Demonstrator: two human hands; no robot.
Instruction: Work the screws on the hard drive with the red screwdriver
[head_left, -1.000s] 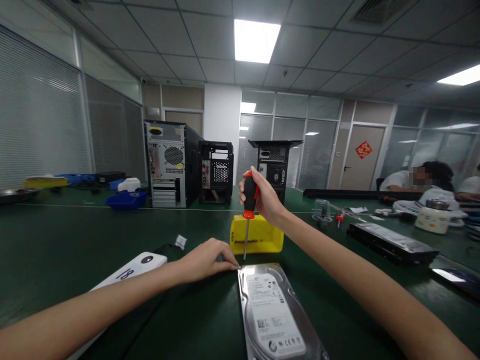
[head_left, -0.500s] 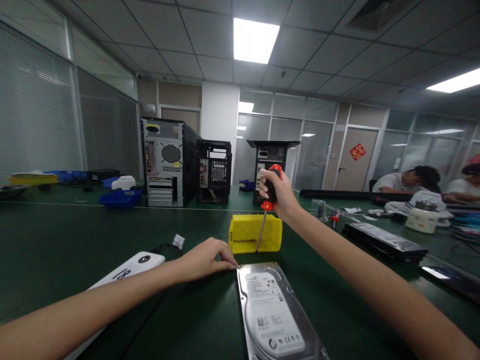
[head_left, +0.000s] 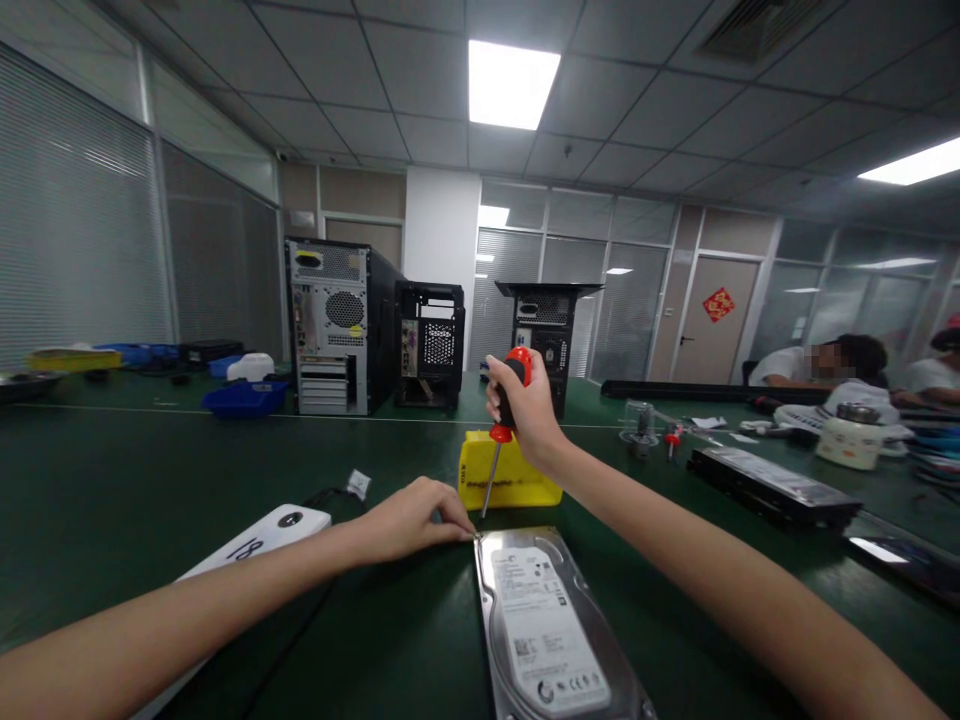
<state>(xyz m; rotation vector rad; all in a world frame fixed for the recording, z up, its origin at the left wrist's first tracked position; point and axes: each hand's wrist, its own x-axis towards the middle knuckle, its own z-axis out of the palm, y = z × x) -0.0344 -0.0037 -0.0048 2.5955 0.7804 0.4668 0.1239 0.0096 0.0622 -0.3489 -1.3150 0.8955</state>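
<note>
A silver hard drive (head_left: 551, 630) lies label up on the green table in front of me. My left hand (head_left: 424, 520) rests at its far left corner, thumb and fingers pinched together there. Whatever sits between those fingertips is too small to make out. My right hand (head_left: 525, 405) is wrapped round the red and black handle of a screwdriver (head_left: 501, 434), raised beyond the drive. Its shaft points down and slightly left, the tip apart from the drive and a little above its far left corner. Behind the shaft stands a yellow bin (head_left: 525, 480).
A white power bank marked 18 (head_left: 274, 535) lies under my left forearm. Computer cases (head_left: 330, 325) stand at the back, with a blue tray (head_left: 244, 398) on their left. To the right are another drive (head_left: 772, 480), a phone (head_left: 904, 555), a jar (head_left: 849, 440) and people seated beyond.
My right hand has brought the screwdriver left and slightly down, its tip now closer to the drive's far left corner. The left hand stays in place.
</note>
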